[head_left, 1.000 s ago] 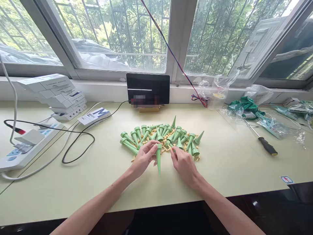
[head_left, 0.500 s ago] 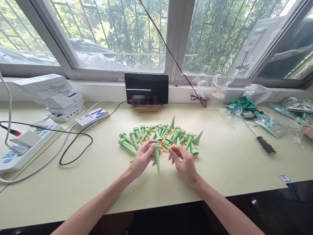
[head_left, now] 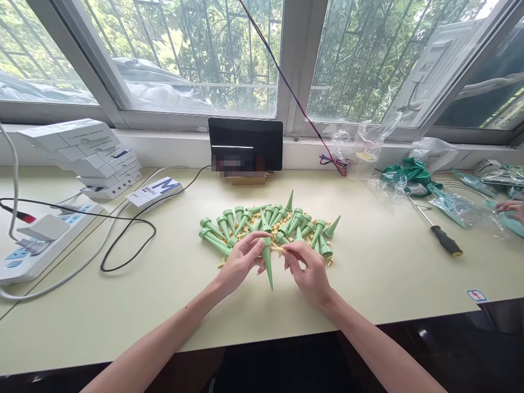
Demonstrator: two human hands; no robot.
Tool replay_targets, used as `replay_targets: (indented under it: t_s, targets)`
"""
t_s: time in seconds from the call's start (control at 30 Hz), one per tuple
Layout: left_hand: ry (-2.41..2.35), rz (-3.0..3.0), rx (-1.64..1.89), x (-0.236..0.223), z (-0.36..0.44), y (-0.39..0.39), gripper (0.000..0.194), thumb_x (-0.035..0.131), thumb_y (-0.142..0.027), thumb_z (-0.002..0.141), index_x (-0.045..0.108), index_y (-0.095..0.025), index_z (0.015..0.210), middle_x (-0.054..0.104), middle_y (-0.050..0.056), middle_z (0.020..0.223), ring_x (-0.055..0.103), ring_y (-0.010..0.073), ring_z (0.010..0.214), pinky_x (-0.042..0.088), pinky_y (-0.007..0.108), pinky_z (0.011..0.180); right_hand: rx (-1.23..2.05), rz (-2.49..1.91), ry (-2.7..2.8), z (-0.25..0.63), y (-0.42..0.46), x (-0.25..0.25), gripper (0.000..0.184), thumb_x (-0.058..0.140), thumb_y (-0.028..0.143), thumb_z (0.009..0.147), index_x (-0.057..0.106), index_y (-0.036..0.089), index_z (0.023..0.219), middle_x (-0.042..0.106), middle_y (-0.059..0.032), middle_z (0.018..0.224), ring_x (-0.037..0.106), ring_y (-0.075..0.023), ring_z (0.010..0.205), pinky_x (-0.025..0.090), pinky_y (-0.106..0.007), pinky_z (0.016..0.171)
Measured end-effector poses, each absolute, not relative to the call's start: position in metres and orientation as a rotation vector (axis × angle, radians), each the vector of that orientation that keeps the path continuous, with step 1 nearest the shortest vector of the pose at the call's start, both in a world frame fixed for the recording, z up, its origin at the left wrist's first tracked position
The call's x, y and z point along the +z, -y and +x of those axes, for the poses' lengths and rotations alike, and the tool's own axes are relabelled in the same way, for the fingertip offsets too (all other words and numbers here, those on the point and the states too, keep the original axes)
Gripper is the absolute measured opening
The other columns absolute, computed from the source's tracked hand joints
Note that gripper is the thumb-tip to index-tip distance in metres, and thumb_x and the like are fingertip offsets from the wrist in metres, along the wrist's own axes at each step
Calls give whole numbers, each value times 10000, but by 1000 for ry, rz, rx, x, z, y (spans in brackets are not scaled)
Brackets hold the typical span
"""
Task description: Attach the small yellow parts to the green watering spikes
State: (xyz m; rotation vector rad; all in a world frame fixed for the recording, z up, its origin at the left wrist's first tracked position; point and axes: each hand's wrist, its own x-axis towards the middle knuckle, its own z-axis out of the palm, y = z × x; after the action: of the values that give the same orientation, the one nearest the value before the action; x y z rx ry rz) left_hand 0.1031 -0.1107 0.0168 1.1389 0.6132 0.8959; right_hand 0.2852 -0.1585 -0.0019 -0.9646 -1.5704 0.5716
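Observation:
My left hand (head_left: 244, 258) is closed on a green plastic spike (head_left: 267, 263), gripping it by its wider capped end while its tip points down toward me. Opposite it, my right hand (head_left: 308, 267) pinches a small yellow plastic piece (head_left: 279, 249) between thumb and fingertips. That piece lies very close to the spike's cap; whether they touch I cannot tell. Just beyond both hands spreads a heap of similar green spikes (head_left: 224, 228), with many small yellow pieces (head_left: 329, 262) scattered among and around them.
A dark tablet (head_left: 245, 139) stands at the back. White boxes (head_left: 94, 155) and a power strip (head_left: 45, 240) with cables are on the left. A screwdriver (head_left: 446, 241), plastic bags (head_left: 409, 177) and another person's hand (head_left: 513, 209) are on the right.
The green spike has shifted slightly right and its tip has swung right. The yellow piece now sits closer to its cap. At far right, the other person's hand has moved inward.

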Motion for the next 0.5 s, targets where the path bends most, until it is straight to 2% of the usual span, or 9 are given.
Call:
replay_targets:
  t_s: [0.17,0.5]
  targets:
    - [-674,1234,870,13,100,111,306,582,-394,934,585,-202,1173,524,-22,707,488,86,533,416,239,510,545,-927,1601,285,159,-2,164,531,143,958,641,225,1047,616,-30,859,572,-108,601,517,-262,572]
    - [-737,1314,863,17,101,112,309,614,-401,909,586,-203,1144,541,-29,720,489,78,508,417,239,526,514,-948,1639,286,159,-1,172,525,154,961,651,225,1054,629,-42,905,563,-112,615,523,-275,601]
